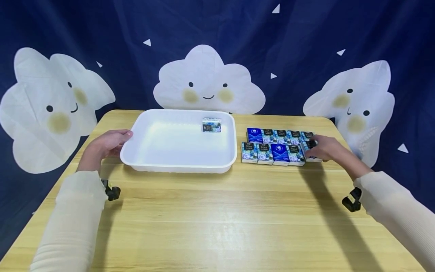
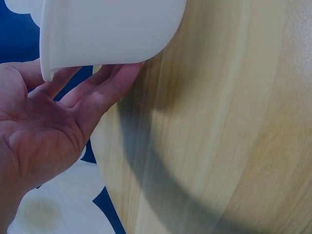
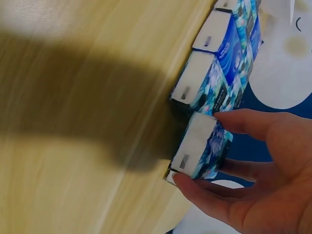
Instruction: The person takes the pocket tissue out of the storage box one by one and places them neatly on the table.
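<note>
A white plastic tray (image 1: 176, 166) sits on the table at left centre, with one tissue packet (image 1: 212, 125) inside near its back right corner. My left hand (image 1: 113, 141) holds the tray's left end, thumb over the rim and fingers against the outer wall (image 2: 112, 34). Two rows of small tissue packets (image 1: 280, 153), some blue and some flower-patterned, are lined up right of the tray. At the right end of the front row, my right hand (image 1: 324, 147) pinches a flower-patterned tissue packet (image 3: 197, 144) between thumb and fingers. A small gap parts this packet from its neighbour (image 3: 195, 78).
The wooden table (image 1: 217, 215) stretches in front of the tray and packets. Behind it hangs a dark blue curtain (image 1: 238, 22) with smiling white clouds. Black wrist cameras (image 1: 352, 200) sit at both cuffs.
</note>
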Available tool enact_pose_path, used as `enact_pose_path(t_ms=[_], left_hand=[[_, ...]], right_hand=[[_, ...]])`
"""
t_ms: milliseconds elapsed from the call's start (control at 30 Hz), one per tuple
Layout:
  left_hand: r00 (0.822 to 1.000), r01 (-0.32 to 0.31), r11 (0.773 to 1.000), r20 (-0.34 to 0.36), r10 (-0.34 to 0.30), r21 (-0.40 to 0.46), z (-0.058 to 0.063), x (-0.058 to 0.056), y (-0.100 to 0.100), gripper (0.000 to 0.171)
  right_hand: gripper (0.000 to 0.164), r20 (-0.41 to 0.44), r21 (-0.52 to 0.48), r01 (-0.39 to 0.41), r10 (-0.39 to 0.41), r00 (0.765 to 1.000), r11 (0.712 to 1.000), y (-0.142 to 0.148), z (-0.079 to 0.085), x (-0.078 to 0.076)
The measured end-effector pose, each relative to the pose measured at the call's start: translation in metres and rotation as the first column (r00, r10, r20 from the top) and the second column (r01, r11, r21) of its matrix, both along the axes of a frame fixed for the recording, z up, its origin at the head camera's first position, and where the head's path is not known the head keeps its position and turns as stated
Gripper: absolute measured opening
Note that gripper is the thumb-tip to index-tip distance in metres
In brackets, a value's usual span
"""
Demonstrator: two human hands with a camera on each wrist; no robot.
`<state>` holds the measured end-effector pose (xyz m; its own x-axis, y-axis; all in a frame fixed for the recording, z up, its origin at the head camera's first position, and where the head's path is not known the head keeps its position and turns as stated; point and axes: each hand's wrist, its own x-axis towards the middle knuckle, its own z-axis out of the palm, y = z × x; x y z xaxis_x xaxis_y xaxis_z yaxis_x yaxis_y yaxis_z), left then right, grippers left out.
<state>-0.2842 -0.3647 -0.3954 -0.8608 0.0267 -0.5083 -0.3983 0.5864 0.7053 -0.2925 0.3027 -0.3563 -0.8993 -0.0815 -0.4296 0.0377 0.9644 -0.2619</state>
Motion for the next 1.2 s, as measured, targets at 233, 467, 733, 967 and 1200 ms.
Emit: enact_pose_path(t_ms=[233, 467, 733, 967, 1200], left_hand=[[1.0, -0.005, 1.0, -0.006, 0.005, 0.007, 0.001, 0.002, 0.0, 0.071], [1.0, -0.019, 1.0, 0.005, 0.019, 0.002, 0.001, 0.002, 0.002, 0.07], [0.999, -0.033, 0.999, 0.013, 0.033, 0.01, 0.0, 0.0, 0.003, 0.069], [1.0, -0.027, 1.0, 0.013, 0.027, 0.012, 0.001, -0.001, 0.001, 0.069], [0.999, -0.034, 0.999, 0.017, 0.034, 0.0, 0.001, -0.001, 0.001, 0.069]], right_hand=[[0.083, 0.035, -0.038, 0.002, 0.0, 0.999, 0.999, 0.003, -0.004, 0.002], [0.085, 0.035, -0.034, -0.015, 0.016, 0.999, 0.999, 0.004, -0.006, 0.003], [0.087, 0.063, -0.039, -0.009, 0.012, 0.998, 0.999, 0.005, -0.009, 0.002], [0.087, 0.062, -0.04, -0.018, 0.021, 0.998, 0.999, 0.007, -0.013, 0.0], [0.087, 0.073, -0.039, -0.024, 0.027, 0.997, 0.999, 0.007, -0.012, 0.0]])
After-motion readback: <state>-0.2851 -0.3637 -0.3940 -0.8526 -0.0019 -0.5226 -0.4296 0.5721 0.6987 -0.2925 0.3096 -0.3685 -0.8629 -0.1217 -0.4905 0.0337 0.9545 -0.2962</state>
